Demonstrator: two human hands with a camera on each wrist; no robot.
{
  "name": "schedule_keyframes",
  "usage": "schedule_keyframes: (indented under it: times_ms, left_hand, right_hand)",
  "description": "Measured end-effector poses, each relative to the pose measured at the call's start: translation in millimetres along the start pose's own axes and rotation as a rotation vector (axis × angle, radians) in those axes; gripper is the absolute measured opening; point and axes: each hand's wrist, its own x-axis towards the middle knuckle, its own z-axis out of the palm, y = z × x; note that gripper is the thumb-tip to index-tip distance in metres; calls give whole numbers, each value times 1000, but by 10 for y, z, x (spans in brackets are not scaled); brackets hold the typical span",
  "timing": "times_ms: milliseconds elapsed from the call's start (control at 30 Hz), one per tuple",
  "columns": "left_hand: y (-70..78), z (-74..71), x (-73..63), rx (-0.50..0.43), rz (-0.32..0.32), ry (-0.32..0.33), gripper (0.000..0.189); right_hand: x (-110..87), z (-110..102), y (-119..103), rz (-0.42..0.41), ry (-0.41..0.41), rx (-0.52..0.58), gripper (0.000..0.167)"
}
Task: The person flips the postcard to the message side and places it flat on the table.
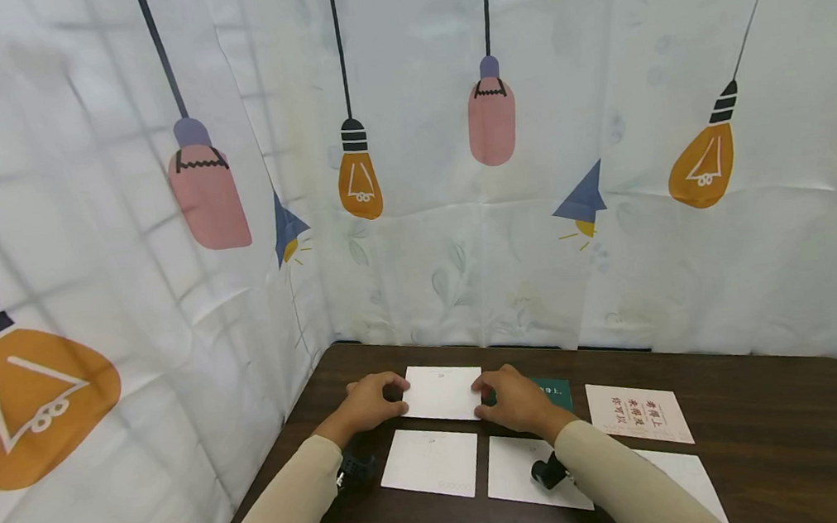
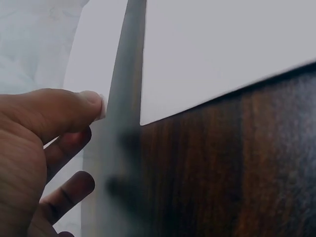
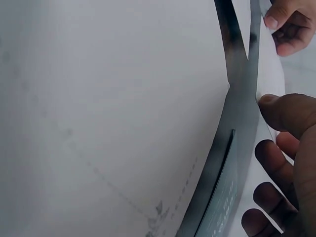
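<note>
A white card (image 1: 442, 393) with tiny print near its top edge is held between my two hands at the far left of the table. My left hand (image 1: 373, 402) pinches its left edge between thumb and fingers. On the opposite edge, my right hand (image 1: 516, 401) pinches the card the same way. In the left wrist view the thumb lies on the card's edge (image 2: 96, 49); the right wrist view shows the right thumb on the card (image 3: 269, 74). A dark green card (image 1: 555, 391) lies beside the right hand, partly hidden by it.
Nearer me lie a white card (image 1: 432, 464), a second white card (image 1: 515, 469) and a third (image 1: 687, 479), the latter two partly covered by the right arm. A pinkish card with red characters (image 1: 639, 414) lies to the right. A patterned curtain (image 1: 446, 234) hangs behind the dark table (image 1: 792, 428).
</note>
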Motion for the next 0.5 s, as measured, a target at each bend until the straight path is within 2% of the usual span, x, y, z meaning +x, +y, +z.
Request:
schedule_keyframes:
  times_ms: [333, 500]
  left_hand:
    - [-22, 41, -3, 52, 7, 23, 31]
    - [-37, 52, -10, 66, 7, 25, 32]
  right_hand:
    - [16, 60, -93, -1, 17, -69, 32]
    - [12, 79, -105, -37, 21, -92, 32]
